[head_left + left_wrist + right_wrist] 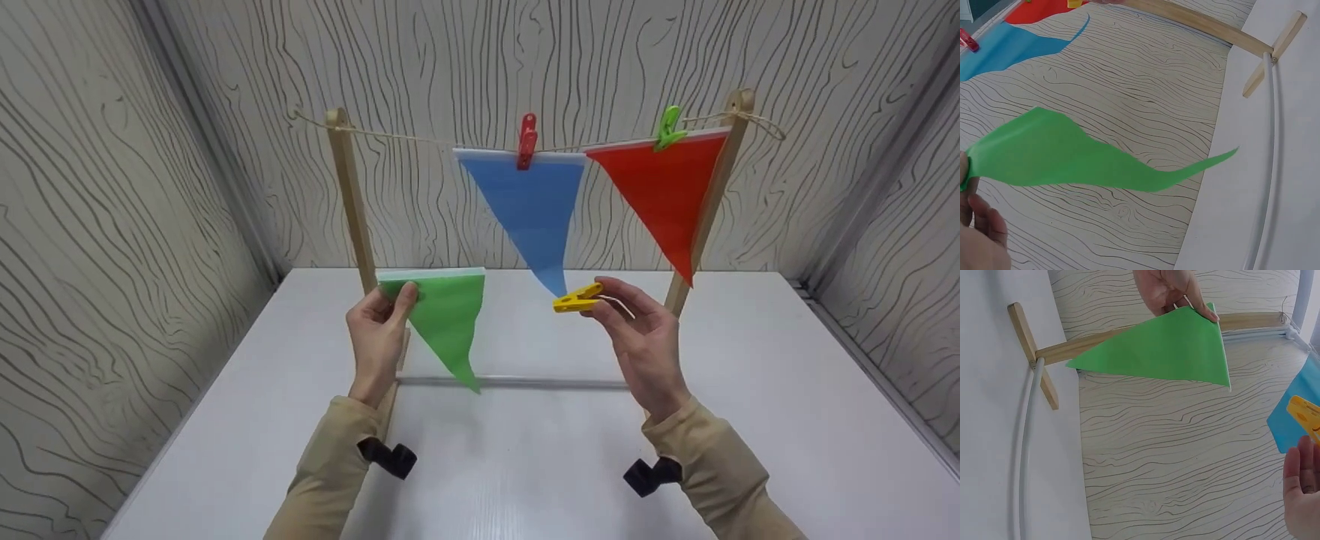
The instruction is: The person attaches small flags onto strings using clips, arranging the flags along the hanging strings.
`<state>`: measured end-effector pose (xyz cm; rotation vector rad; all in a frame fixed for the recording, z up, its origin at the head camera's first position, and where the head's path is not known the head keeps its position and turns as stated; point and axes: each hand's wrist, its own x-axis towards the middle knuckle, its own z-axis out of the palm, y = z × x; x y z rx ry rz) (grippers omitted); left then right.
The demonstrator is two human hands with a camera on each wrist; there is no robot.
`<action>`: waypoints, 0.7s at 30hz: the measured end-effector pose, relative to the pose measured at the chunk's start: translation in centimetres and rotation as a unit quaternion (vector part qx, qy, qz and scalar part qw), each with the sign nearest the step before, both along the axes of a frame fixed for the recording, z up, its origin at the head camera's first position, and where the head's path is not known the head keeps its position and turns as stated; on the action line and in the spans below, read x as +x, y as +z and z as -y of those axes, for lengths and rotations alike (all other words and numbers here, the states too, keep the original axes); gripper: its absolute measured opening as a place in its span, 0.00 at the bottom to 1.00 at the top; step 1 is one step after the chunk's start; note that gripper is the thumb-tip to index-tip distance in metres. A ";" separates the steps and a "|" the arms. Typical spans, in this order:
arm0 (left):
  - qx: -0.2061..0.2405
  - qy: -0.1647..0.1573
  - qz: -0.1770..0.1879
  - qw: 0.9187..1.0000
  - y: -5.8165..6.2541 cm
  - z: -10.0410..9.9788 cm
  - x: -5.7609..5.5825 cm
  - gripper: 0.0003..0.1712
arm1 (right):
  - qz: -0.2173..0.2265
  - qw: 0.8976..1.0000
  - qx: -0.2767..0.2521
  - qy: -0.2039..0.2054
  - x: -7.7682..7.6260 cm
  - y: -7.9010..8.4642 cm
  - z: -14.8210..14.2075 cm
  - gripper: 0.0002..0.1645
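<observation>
A green triangular pennant (pixel 452 311) with a white top edge hangs from my left hand (pixel 380 330), whose thumb and fingers pinch its upper left corner. Between the thumb and fingers of my right hand (pixel 645 341) is a yellow clothespin (pixel 577 298), its jaws pointing left. Behind the clothespin dangles the tip of a blue pennant (pixel 529 206), held on the string by a red clothespin (pixel 527 141). Farther right, a green clothespin (pixel 668 129) fastens a red pennant (pixel 667 184). In the right wrist view the yellow clothespin (pixel 1304 413) is partly cut off by the frame edge.
A thin string (pixel 405 137) runs between a left wooden post (pixel 349 195) and a right wooden post (pixel 724 184). A pale rod (pixel 517 382) joins the posts low down, above the white table (pixel 517 457). Wood-grain-patterned panels (pixel 420 67) stand around.
</observation>
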<state>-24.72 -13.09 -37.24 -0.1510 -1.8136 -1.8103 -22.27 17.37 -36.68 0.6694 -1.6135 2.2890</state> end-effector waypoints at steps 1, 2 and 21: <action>0.003 -0.003 -0.004 1.000 0.2 0.1 0.0 0.10 | -0.004 1.000 0.000 0.003 0.0 0.2 0.2 0.20; 0.005 -0.006 -0.008 1.000 0.4 0.3 0.1 0.10 | -0.010 1.000 0.000 0.006 -0.1 0.5 0.4 0.20; 0.012 0.001 -0.035 0.999 3.7 0.8 -0.3 0.10 | -0.036 0.998 0.051 -0.020 -2.0 5.2 3.3 0.22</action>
